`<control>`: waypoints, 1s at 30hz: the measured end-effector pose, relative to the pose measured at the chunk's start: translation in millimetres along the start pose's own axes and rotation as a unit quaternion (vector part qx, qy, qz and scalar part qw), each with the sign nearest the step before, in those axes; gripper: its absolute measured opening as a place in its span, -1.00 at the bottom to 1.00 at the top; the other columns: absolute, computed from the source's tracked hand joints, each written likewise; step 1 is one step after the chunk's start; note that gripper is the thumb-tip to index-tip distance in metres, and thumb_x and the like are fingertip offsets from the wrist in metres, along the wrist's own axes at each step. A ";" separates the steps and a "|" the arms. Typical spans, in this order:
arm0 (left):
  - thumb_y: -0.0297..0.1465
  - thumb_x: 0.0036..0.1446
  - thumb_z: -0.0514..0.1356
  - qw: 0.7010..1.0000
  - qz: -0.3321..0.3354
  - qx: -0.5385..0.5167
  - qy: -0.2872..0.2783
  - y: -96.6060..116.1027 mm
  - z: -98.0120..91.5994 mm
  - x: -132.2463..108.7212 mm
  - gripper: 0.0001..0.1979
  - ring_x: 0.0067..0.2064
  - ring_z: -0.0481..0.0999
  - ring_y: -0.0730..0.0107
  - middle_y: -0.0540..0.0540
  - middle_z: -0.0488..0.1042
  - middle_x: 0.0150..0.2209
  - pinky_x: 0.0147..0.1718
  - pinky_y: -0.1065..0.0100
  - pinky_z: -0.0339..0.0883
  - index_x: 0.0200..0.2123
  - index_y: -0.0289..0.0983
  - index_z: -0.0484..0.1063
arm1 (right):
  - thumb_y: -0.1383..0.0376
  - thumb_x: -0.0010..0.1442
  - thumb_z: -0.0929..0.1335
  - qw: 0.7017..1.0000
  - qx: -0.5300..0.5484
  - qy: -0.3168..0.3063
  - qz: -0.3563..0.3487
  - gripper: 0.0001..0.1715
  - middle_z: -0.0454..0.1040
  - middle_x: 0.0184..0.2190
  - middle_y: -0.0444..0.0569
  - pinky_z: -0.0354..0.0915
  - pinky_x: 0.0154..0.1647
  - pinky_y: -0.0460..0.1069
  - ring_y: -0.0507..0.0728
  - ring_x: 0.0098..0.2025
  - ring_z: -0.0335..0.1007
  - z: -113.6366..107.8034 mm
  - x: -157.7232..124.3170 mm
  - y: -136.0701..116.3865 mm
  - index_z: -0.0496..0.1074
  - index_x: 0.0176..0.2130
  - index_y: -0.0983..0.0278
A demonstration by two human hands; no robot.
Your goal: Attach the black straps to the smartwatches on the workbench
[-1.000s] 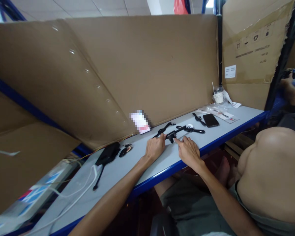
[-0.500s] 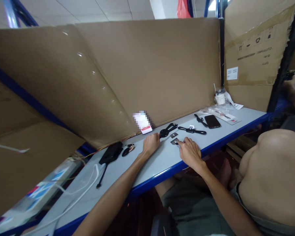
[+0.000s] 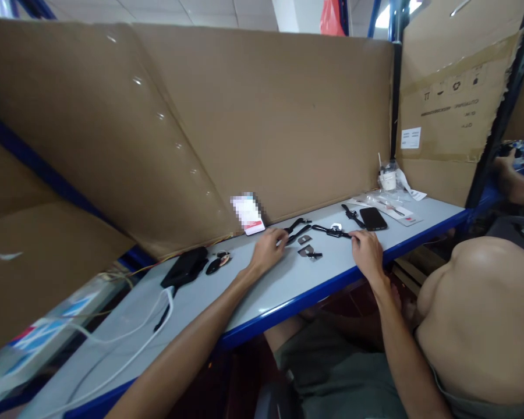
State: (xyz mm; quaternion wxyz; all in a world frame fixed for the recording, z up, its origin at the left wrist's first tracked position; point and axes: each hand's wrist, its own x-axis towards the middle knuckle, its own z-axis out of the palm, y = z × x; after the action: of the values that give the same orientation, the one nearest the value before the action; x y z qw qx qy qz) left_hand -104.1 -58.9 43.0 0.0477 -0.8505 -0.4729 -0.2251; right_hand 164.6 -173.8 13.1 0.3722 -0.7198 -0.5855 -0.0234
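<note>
My left hand (image 3: 268, 253) is closed with its fingertips at the left end of a black two-armed tool part (image 3: 297, 234), whose gripped end they hide. My right hand (image 3: 367, 256) pinches the right handle of a black spokeshave (image 3: 334, 231), which lies level with a small silvery piece behind its middle. Between the hands lie two small grey metal plates, an upper plate (image 3: 304, 239) and a lower plate (image 3: 304, 250) with a short black screw-like piece (image 3: 315, 255) at its side. A second black spokeshave (image 3: 352, 215) lies behind, beside a dark phone (image 3: 373, 219).
A lit phone (image 3: 250, 216) leans against the cardboard wall (image 3: 288, 128). On the left are a black box (image 3: 186, 266), a white cable (image 3: 128, 361) and dark oval items (image 3: 217, 263). Clear packaging (image 3: 393, 208) and a cup (image 3: 388, 179) stand far right. Another person's arm (image 3: 517, 180) shows beyond.
My right hand has left the lower metal plate and moved right to the spokeshave's handle. The black part at my left hand has turned, its two arms now spread apart. The view has shifted slightly.
</note>
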 end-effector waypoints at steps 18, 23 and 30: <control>-0.51 0.30 0.07 0.991 0.102 -0.023 -0.087 -6.3 22.7 7.4 -0.62 0.17 0.52 0.15 -0.17 0.62 0.09 0.25 0.09 0.32 0.03 -0.22 0.63 | 0.40 0.36 0.32 0.996 -0.046 -0.069 -0.041 -0.70 0.57 -0.03 0.04 0.22 0.05 0.05 0.20 0.04 0.40 -1.0 -10.1 -16.7 0.66 -0.12 0.19; -0.47 0.34 0.05 0.990 0.125 -0.054 -0.047 11.1 13.8 -0.7 -0.54 0.25 0.43 0.13 -0.21 0.53 0.20 0.26 0.07 0.29 0.24 -0.22 0.47 | 0.53 0.29 0.28 0.990 -0.029 -0.111 -0.080 -0.56 0.61 -0.01 -0.01 0.20 0.08 0.02 0.19 0.06 0.42 -13.2 -15.8 -14.1 0.64 -0.03 0.18; -0.26 0.37 0.14 0.975 0.191 -0.049 -0.105 45.0 8.2 -16.8 -0.43 0.26 0.36 0.00 -0.30 0.44 0.18 0.28 0.00 0.22 0.40 -0.24 0.30 | 0.59 0.26 0.20 0.992 -0.024 -0.099 -0.076 -0.42 0.61 0.03 0.01 0.20 0.12 -0.01 0.19 0.11 0.41 -4.5 -12.2 -9.3 0.59 0.07 0.25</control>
State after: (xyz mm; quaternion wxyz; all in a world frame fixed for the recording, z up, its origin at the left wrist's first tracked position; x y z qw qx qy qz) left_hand -71.7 -94.3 34.5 -0.0019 -0.9451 -0.2929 -0.1447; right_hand 154.5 -186.1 15.4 0.2920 -0.6805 -0.6720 0.0055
